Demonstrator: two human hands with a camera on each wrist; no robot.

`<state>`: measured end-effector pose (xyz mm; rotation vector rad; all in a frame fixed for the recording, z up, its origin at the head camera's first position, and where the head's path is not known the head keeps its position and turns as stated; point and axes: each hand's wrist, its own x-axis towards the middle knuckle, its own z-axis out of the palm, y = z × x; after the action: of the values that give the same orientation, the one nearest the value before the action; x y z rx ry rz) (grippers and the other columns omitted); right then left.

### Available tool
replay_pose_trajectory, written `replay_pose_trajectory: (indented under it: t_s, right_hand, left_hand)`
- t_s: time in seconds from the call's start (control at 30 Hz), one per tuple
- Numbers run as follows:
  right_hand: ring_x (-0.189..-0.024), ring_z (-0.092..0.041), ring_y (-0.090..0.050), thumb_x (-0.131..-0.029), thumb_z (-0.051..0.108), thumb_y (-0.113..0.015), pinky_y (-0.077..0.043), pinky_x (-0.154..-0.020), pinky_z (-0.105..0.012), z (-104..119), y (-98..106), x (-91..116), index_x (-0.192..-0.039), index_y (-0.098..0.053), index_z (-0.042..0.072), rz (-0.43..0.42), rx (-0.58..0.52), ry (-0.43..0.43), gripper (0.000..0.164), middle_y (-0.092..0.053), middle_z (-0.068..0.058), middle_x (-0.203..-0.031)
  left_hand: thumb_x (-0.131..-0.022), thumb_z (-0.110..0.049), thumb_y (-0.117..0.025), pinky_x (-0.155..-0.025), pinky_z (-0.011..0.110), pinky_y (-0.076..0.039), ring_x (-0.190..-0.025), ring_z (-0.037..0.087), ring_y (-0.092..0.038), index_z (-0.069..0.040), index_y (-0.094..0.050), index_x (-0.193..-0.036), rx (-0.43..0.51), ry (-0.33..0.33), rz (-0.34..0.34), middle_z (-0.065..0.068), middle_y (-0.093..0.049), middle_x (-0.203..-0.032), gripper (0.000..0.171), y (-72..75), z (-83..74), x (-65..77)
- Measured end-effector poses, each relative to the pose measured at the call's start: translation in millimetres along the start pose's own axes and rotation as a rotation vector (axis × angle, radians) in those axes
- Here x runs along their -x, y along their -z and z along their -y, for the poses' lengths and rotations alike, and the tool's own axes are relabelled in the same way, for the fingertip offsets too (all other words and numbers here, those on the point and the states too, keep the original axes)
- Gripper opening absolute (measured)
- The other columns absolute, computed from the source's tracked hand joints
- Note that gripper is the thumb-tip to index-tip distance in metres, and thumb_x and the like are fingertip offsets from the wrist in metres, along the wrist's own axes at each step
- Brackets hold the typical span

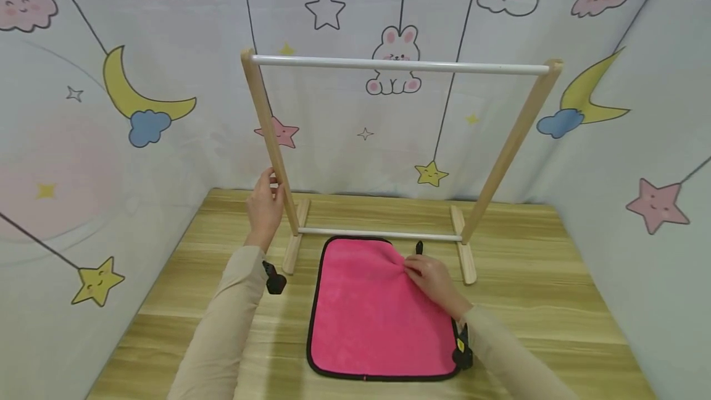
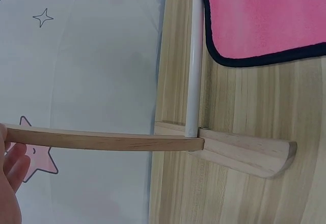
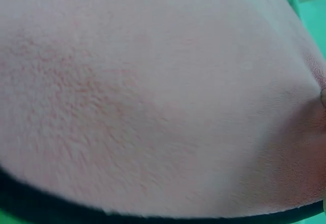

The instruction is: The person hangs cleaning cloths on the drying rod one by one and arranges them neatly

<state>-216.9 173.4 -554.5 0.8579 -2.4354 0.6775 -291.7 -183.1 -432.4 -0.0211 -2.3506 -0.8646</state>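
Note:
A rack (image 1: 397, 65) with wooden side posts and white crossbars stands upright at the back of the table. My left hand (image 1: 265, 205) grips its left post partway up, and the left wrist view shows the fingers (image 2: 18, 168) around that wooden post (image 2: 107, 141). A bright pink towel (image 1: 378, 326) with black edging lies on the table in front of the rack. With its fingertips, my right hand (image 1: 436, 286) pinches the towel near its upper right corner, drawing the cloth into folds. Pink cloth (image 3: 153, 107) fills most of the right wrist view.
The wood-grain table (image 1: 533, 301) reaches back to a white printed curtain (image 1: 344, 159), which also hangs along both sides. Wooden feet (image 1: 466, 264) of the rack stick forward beside the towel. A small black piece (image 1: 419, 247) shows just beyond my right hand.

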Motion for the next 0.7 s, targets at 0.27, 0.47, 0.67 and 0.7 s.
replay_pose_trajectory:
  t_s: [0.27, 0.47, 0.67, 0.7]
  right_hand:
    - [-0.082, -0.02, -0.065, -0.072, 0.005, -0.074, -0.053, -0.068, -0.031, 10, 22, -16, -0.092, -0.073, 0.006, -0.032, -0.022, 0.074, 0.02, -0.068, -0.007, -0.09]
    - [-0.082, -0.021, -0.064, -0.069, 0.002, -0.076, -0.052, -0.067, -0.03, 15, 41, -32, -0.093, -0.072, 0.004, -0.069, -0.021, 0.143, 0.024, -0.068, -0.008, -0.089]
    - [-0.08, -0.022, -0.064, -0.066, 0.002, -0.077, -0.053, -0.068, -0.033, 22, 64, -50, -0.09, -0.073, 0.003, -0.103, 0.033, 0.251, 0.024, -0.068, -0.009, -0.086]
    - [-0.079, -0.021, -0.064, -0.066, 0.002, -0.077, -0.053, -0.067, -0.033, 24, 68, -52, -0.089, -0.073, 0.003, -0.108, 0.04, 0.264, 0.024, -0.068, -0.009, -0.086]
  left_hand:
    - [-0.09, -0.011, -0.057, -0.068, 0.043, -0.049, -0.082, 0.028, -0.066, -0.003, -0.05, -0.12, -0.003, -0.003, 0.005, 0.015, -0.064, -0.1, 0.032, 0.3, 0.2, -0.8]
    - [-0.09, -0.011, -0.057, -0.068, 0.043, -0.049, -0.083, 0.028, -0.066, -0.003, -0.05, -0.121, -0.004, -0.004, 0.007, 0.015, -0.064, -0.1, 0.033, 0.1, -0.2, -0.8]
    - [-0.09, -0.012, -0.057, -0.07, 0.043, -0.049, -0.085, 0.029, -0.066, -0.003, -0.049, -0.122, -0.001, 0.015, 0.032, 0.015, -0.064, -0.102, 0.034, 0.5, -0.7, -1.3]
    - [-0.09, -0.012, -0.056, -0.07, 0.044, -0.049, -0.085, 0.029, -0.066, -0.003, -0.048, -0.122, -0.001, 0.017, 0.036, 0.015, -0.063, -0.102, 0.034, 0.7, -1.0, -1.3]
